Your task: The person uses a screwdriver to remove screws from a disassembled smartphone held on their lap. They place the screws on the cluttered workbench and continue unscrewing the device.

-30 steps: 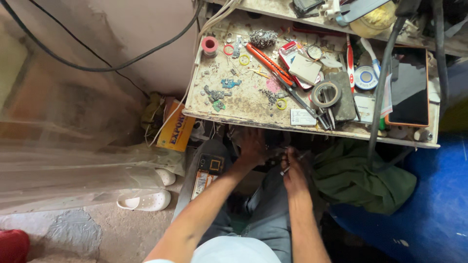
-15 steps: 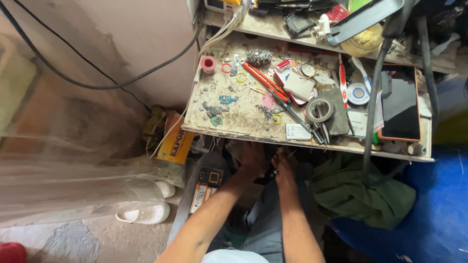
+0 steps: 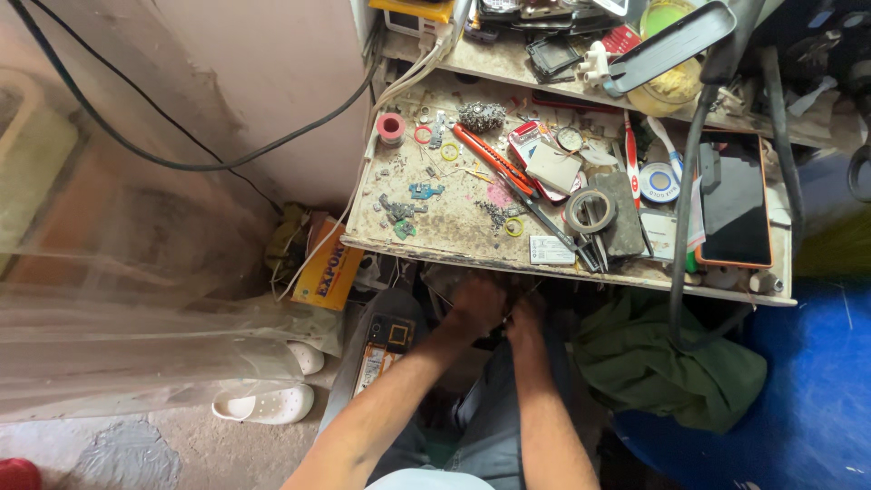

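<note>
Both hands meet just under the front edge of the desk (image 3: 435, 238), left hand (image 3: 475, 304) and right hand (image 3: 525, 319) touching over a small dark thing (image 3: 498, 339) above the lap. It sits in shadow, so its shape and long axis are too hidden to tell, and I cannot tell whether either grip is spread or pinching. On the left thigh lies a flat circuit board (image 3: 385, 349), long axis running away from the body. An orange box (image 3: 332, 264) leans on the floor left of the desk. A small white rectangular label (image 3: 552, 249) rests near the desk's front edge.
</note>
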The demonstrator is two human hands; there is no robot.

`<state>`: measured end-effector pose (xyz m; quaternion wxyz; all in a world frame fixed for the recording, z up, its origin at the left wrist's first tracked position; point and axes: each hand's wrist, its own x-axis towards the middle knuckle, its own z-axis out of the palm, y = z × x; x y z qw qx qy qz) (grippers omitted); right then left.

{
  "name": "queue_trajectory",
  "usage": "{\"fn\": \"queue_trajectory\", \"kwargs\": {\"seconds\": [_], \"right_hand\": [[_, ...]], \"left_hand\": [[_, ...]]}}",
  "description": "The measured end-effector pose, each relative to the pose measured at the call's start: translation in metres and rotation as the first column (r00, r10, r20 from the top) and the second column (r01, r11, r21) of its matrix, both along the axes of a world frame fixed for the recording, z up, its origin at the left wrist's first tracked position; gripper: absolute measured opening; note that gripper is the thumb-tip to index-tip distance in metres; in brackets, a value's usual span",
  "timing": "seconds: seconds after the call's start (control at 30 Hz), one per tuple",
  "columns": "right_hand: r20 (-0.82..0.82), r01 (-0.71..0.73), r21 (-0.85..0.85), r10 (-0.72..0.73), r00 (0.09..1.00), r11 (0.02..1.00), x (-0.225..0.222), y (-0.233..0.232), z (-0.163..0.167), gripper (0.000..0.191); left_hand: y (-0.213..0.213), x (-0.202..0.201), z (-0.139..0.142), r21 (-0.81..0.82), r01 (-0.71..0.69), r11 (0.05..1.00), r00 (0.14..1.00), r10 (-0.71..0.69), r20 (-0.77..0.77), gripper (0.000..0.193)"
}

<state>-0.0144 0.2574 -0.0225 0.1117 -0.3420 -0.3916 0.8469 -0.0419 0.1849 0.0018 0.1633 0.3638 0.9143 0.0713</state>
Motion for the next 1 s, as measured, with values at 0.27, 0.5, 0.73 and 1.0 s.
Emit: {"fn": "queue_trajectory", "kwargs": {"seconds": [0.27, 0.5, 0.73, 1.0], "right_hand": [[0.138, -0.134, 0.455, 0.079, 0.987, 0.88, -0.008, 0.001, 0.002, 0.037], [0.379, -0.377, 0.917, -0.003, 0.925, -0.129, -0.02, -0.008, 0.004, 0.081], [0.397, -0.397, 0.918, -0.033, 0.917, 0.013, -0.019, -0.005, 0.007, 0.052], [0.381, -0.186, 0.505, -0.025, 0.924, 0.843, 0.001, 0.007, 0.017, 0.02]], "left_hand": [[-0.02, -0.018, 0.02, 0.297, -0.163, 0.941, 0.98, 0.19, -0.062, 0.059], [-0.043, -0.03, 0.013, 0.644, -0.078, 0.761, 0.96, 0.232, -0.158, 0.051], [-0.044, -0.026, 0.02, 0.544, -0.179, 0.82, 0.968, 0.247, -0.052, 0.063], [-0.026, -0.007, 0.016, 0.206, -0.223, 0.953, 0.967, 0.189, 0.172, 0.034]]}}
